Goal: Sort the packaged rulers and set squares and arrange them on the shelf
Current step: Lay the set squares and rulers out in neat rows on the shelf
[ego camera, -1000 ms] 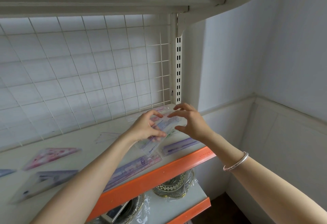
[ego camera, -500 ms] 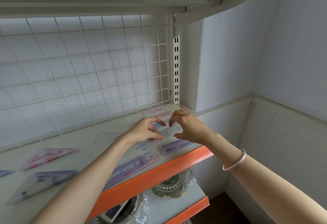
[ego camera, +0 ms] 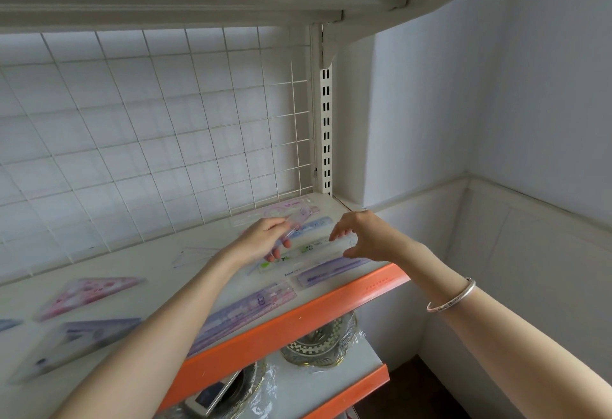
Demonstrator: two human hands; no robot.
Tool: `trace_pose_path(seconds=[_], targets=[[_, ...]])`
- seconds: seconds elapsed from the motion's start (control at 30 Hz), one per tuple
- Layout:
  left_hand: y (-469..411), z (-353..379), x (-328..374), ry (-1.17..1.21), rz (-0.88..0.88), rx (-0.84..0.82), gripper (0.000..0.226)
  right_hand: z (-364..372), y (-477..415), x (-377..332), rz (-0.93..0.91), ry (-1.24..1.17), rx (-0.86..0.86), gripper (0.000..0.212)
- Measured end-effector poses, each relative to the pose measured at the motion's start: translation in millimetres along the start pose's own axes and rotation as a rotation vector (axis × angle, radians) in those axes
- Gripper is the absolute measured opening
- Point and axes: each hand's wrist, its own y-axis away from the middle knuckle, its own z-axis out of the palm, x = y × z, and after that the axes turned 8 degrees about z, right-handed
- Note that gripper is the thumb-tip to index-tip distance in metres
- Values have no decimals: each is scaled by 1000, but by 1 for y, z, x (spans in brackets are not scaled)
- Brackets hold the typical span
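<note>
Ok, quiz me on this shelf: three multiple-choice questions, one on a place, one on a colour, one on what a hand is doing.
1. Where is the pink set square? A left part of the shelf being worked on; B lower shelf; C hung on the wire grid.
2. What colour is the shelf's front edge? A blue; B orange; C green.
3. What is the left hand doing? A hanging empty; B holding a ruler pack; C pressing the wall.
Answers: A, it lies flat at the shelf's left; B, the lip is plainly orange; B, its fingers curl round the pack, while the right hand pinches the green-marked ruler by its end.
</note>
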Motion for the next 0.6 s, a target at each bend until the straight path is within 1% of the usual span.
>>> trace_pose_path(seconds=[0.2, 0.47, 0.53, 0.6], targets=[[-5, 7, 2, -42, -6, 7, 40, -9, 4, 5, 108, 36, -161, 31], [-3, 11, 6, -120, 54, -20, 37, -8, 5, 8, 169, 23, -249, 36], [-3, 10, 5, -149, 91, -12, 40, -7, 5, 9, 172, -1, -240, 39], [-4, 10, 4, -201, 150, 29, 44, -5, 2, 6, 192, -122, -146, 36]])
